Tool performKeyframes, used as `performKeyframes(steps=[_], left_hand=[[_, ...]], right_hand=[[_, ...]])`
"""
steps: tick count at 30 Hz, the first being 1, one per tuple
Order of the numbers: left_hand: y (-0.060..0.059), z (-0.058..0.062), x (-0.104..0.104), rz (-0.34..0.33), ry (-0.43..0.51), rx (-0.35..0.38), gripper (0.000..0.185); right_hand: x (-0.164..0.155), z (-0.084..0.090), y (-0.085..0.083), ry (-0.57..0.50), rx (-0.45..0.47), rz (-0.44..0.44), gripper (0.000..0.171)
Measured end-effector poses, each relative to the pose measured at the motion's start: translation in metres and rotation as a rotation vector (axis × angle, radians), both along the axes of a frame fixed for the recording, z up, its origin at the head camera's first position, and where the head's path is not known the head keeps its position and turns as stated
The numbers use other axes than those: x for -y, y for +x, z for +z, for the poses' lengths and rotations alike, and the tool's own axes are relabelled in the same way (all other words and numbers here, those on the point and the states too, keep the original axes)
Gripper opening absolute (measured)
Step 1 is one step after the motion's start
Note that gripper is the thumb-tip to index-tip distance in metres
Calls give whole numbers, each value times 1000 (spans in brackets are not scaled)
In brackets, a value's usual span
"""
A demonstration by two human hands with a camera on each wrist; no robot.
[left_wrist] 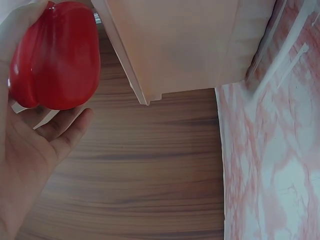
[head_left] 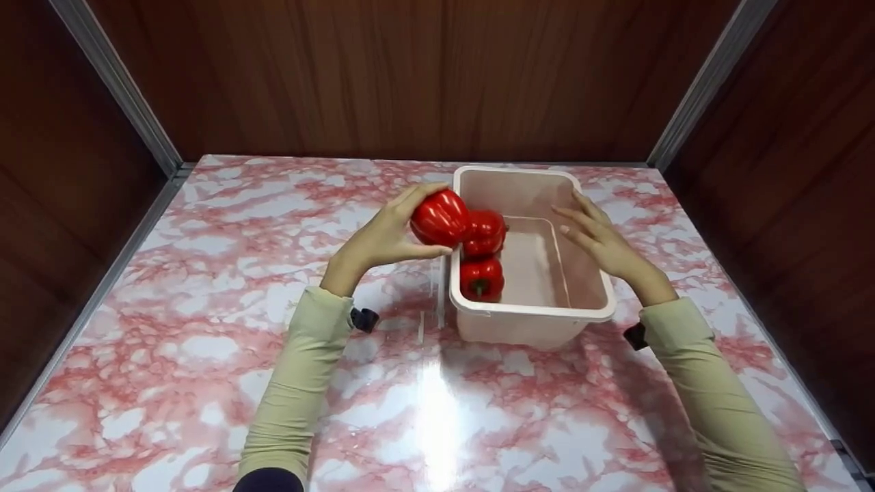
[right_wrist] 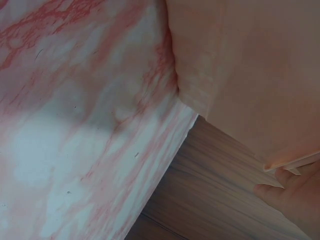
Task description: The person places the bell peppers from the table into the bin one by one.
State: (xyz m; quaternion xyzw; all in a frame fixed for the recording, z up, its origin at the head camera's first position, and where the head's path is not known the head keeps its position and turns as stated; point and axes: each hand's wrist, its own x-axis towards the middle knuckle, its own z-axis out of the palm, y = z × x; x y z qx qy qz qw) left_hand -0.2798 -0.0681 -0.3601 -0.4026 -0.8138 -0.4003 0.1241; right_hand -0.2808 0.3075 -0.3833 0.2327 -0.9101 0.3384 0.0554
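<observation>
My left hand (head_left: pixel 383 236) grips a red bell pepper (head_left: pixel 439 217) at the left rim of a pale pink plastic bin (head_left: pixel 533 311), thumb on the near side and fingers on the far side. In the left wrist view this glossy pepper (left_wrist: pixel 65 57) is up beside the bin's outer wall. Two more red bell peppers, one farther back (head_left: pixel 487 234) and one nearer (head_left: pixel 481 279), lie along the left side inside the bin. Over the right rim reaches my right hand (head_left: pixel 608 246), its fingers extended and holding nothing; whether they touch the wall, I cannot tell.
The bin stands on a red-and-white marbled tabletop (head_left: pixel 205 348), toward the back right. Brown wood-grain panels (head_left: pixel 410 82) enclose the back and both sides. Strips of clear tape (head_left: pixel 422 326) lie on the table left of the bin.
</observation>
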Motion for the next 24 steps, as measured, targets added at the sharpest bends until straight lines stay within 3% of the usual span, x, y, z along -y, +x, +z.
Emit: performKeyframes(steps=[24], left_hand=[[-1, 3, -12, 25, -50, -13, 84]], right_hand=[[0, 0, 0, 7, -12, 2, 43]])
